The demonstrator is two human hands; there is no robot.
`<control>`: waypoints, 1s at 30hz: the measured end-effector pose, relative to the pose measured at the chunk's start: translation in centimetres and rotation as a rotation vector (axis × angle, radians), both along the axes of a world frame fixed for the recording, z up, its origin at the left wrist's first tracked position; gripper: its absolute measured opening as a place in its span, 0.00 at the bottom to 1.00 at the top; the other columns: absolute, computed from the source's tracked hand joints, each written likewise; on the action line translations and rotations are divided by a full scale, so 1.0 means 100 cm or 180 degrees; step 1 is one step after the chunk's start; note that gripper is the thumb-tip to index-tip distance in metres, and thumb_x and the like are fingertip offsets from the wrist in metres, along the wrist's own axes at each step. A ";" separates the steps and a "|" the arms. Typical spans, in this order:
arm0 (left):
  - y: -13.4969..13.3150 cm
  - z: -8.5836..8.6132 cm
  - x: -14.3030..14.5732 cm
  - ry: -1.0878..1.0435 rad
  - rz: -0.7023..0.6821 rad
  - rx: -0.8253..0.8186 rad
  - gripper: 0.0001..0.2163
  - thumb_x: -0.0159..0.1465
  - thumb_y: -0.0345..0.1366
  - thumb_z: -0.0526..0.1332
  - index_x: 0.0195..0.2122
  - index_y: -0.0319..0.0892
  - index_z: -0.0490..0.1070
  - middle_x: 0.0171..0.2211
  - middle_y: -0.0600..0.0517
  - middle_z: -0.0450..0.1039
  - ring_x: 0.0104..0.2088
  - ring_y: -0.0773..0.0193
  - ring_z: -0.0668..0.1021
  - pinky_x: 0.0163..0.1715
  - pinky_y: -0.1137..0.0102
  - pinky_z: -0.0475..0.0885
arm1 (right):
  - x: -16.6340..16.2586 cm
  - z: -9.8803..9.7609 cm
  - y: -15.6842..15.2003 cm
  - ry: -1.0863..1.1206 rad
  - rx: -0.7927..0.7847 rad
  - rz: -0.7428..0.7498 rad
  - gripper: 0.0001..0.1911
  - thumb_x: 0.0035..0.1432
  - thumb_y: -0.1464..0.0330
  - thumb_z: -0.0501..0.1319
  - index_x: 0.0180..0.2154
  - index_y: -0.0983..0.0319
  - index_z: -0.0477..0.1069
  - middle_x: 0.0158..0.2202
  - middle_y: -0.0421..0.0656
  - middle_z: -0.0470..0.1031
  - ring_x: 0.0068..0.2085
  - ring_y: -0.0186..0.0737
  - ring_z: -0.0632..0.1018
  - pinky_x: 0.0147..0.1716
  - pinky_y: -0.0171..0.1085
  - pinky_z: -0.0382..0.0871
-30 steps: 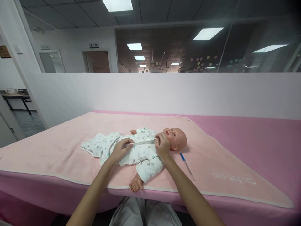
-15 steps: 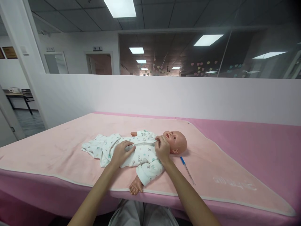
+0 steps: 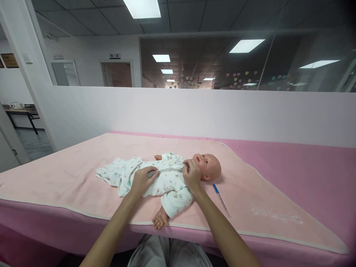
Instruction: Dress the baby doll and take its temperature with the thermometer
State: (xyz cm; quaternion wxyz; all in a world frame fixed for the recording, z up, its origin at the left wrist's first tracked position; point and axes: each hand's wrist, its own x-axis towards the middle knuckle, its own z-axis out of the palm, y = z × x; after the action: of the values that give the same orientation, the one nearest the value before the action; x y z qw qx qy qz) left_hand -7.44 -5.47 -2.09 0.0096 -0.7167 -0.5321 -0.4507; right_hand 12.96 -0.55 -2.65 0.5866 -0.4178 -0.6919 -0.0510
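A baby doll (image 3: pixel 208 167) lies on its back on a pale pink blanket (image 3: pixel 69 178), head to the right. It wears a white printed romper (image 3: pixel 167 183). My left hand (image 3: pixel 142 181) rests on the romper's belly with fingers pinching the front edge of the cloth. My right hand (image 3: pixel 192 174) is closed on the romper's collar just under the doll's chin. The doll's near arm sticks out toward me, its bare hand (image 3: pixel 159 221) at the blanket's front edge.
A thin stick with a blue end (image 3: pixel 221 199) lies on the blanket right of the doll's head. The pink mattress (image 3: pixel 306 167) extends right. A white half wall with glass stands behind. An open doorway is at far left.
Both hands stay on the romper's front, with only small shifts; the left fingers have moved slightly along the cloth edge. The view has tilted a little.
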 end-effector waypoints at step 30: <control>0.001 -0.002 -0.001 0.0117 -0.0103 -0.0017 0.09 0.58 0.35 0.51 0.35 0.46 0.70 0.35 0.54 0.74 0.36 0.63 0.75 0.38 0.69 0.68 | 0.002 -0.002 0.002 -0.0164 0.0007 -0.0071 0.10 0.48 0.78 0.48 0.25 0.62 0.65 0.26 0.40 0.69 0.29 0.34 0.69 0.28 0.31 0.61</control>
State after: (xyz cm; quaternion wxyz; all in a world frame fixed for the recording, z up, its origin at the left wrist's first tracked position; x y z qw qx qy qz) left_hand -7.52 -5.40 -2.25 0.0101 -0.7334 -0.5214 -0.4361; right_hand 13.14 -0.30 -2.81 0.5684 -0.4235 -0.7020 -0.0690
